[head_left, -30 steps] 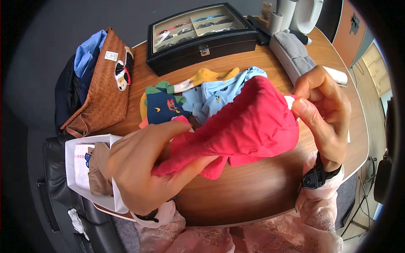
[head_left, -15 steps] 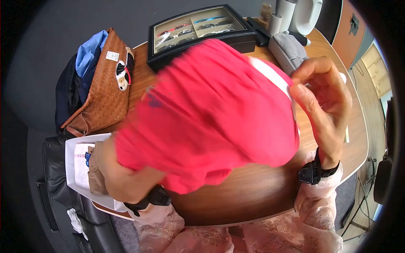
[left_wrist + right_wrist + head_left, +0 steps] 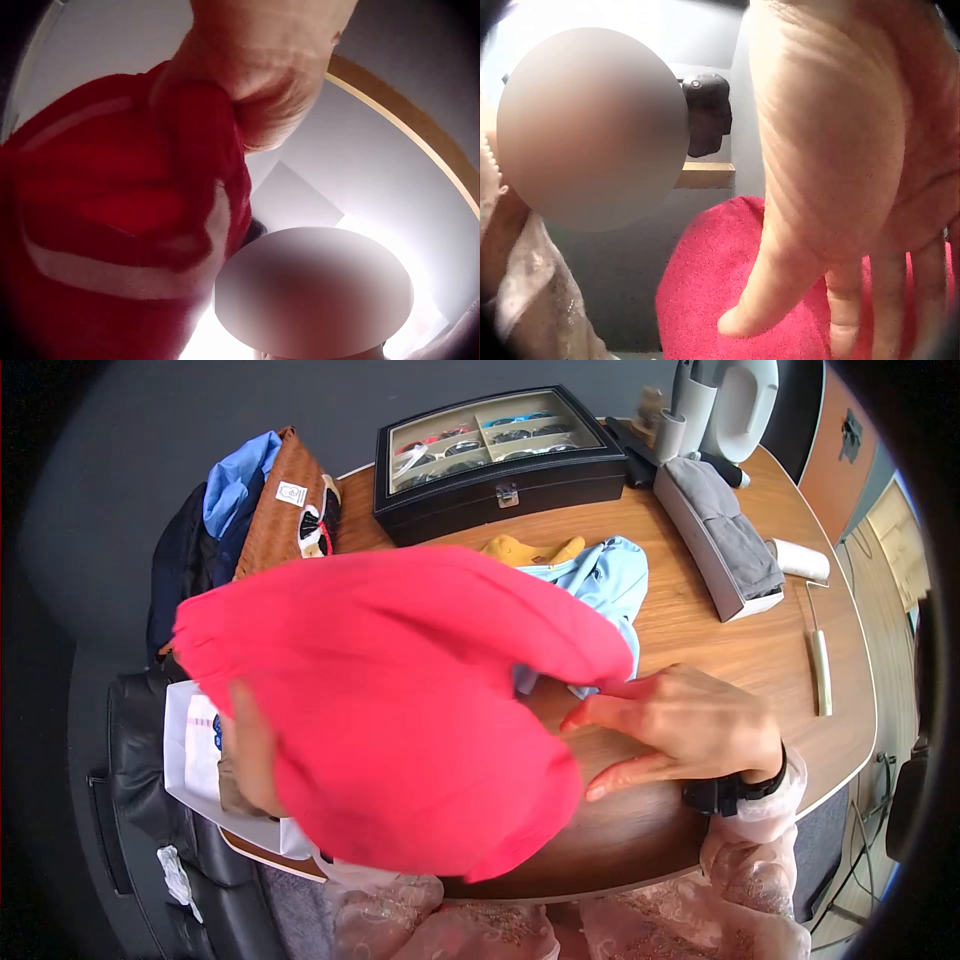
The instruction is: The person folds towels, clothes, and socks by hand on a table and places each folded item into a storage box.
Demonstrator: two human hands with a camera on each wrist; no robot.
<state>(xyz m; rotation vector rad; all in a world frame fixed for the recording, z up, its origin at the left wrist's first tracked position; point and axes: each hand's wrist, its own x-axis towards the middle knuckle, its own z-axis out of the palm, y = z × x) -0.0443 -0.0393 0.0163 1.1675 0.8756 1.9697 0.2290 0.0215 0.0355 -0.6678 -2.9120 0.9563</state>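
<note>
Since the earlier head frame, the right hand point(image 3: 700, 730) has left the garment's pale-edged opening, where it was pinching, and has come down lower, while the bright pinkish-red cloth garment point(image 3: 390, 690) has swung lower and spread leftward. The right grip is open, its fingers and thumb extended and parted beside the cloth; whether a fingertip touches it cannot be told. The left hand point(image 3: 255, 750) appears to grip the garment at its left side, a fold bunched against the palm, though most of its fingers are hidden. The garment hangs above the wooden tabletop point(image 3: 650, 845), in front of a light-blue printed garment point(image 3: 615, 575) and a mustard-yellow cloth point(image 3: 530, 550); the black, glass-lidded eyewear case point(image 3: 560, 485) lies beyond. The step in hand looks like turning or opening out the red cloth; the next move would seem to call for a fresh right-hand hold on an edge while the left keeps its own. The left wrist view shows a pale band curving across the cloth, which the head view does not; only the head view shows the woven brown basket point(image 3: 268, 525) and white open box point(image 3: 180, 750) at left.
</note>
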